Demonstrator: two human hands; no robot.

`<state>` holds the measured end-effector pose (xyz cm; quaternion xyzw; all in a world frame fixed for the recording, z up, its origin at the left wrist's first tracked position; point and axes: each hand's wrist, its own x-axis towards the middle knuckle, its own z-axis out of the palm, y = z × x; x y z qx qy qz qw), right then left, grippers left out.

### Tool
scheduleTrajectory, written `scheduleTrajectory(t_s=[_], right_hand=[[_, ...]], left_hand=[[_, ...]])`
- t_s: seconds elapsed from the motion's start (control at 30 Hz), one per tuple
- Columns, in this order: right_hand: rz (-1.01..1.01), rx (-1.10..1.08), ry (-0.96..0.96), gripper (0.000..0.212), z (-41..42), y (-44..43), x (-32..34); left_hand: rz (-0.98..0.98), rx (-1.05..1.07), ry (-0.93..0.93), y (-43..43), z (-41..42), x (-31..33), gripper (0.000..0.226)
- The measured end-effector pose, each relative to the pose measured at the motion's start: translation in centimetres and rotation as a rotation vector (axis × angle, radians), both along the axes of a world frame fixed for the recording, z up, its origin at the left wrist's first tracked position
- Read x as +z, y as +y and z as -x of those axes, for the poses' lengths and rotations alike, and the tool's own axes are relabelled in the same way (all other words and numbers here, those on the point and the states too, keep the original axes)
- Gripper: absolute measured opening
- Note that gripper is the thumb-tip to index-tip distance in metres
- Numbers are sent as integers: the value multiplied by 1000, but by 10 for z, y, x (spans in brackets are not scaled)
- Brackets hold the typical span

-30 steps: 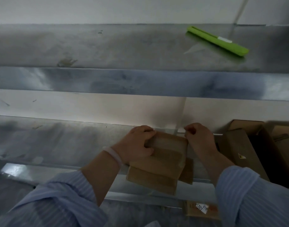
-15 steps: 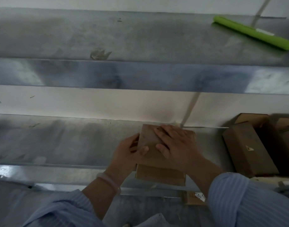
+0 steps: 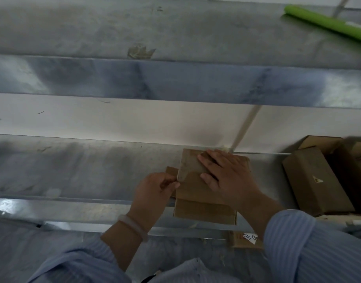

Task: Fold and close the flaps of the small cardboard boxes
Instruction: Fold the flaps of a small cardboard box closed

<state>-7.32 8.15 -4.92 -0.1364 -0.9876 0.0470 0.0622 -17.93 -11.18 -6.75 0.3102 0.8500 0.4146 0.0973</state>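
Right hand (image 3: pixel 230 178): laid flat, fingers straight and spread, pressing down on the top of the small cardboard box (image 3: pixel 198 193). Left hand (image 3: pixel 155 193): fingers curled, thumb and fingertips pinching the box at its left edge, where a side flap (image 3: pixel 171 171) juts out. A pale bracelet (image 3: pixel 132 226) sits on the left wrist; both arms wear striped blue sleeves.

The box is plain brown, matt, top flap folded down, its near end overhanging the front lip of the lower metal shelf (image 3: pixel 83 170) it rests on. That shelf is dull grey sheet metal, smudged and scuffed.

Behind the box rises a white wall panel (image 3: pixel 134 121) with a taped vertical seam. Above and beyond the box runs an upper metal shelf (image 3: pixel 114 27), stained, bearing a tape scrap (image 3: pixel 140 52). Far right of the box on that upper shelf lies a green tool (image 3: pixel 326 23). Right of the box, on its own shelf, stand further brown boxes (image 3: pixel 316 180). Below the box, a labelled cardboard piece (image 3: pixel 245 238) shows.
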Motion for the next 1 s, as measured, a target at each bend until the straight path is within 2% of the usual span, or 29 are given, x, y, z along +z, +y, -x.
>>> scheduleTrajectory(t_s=[0.17,0.33,0.43,0.5,0.57,0.63,0.67,0.77,0.83,1.0], right_hand=[[0,10,6,55,0,0,-1],[-1,23,32,53,0,2,-4],[-10,24,22,55,-1,3,-4],[-20,22,14,56,-1,3,-4],[-27,22,9,56,-1,3,-5],[-29,20,13,56,1,4,-4],[-31,19,15,56,2,3,-4],[-44,19,29,56,2,2,-3],[-47,17,36,56,2,2,-3],[-58,19,71,54,1,1,-5]], left_hand=[[49,-168,103,-1,17,0,8],[43,-266,147,1,20,0,23],[86,-284,93,2,18,1,29],[152,-301,-46,1,18,4,33],[151,-333,-342,-3,22,10,29],[43,-303,-664,-8,24,16,22],[-22,-251,-736,-10,24,18,20],[-111,-86,-679,-12,23,14,6],[-116,-72,-644,-11,17,7,13],[-29,134,-312,-2,-5,-6,16]])
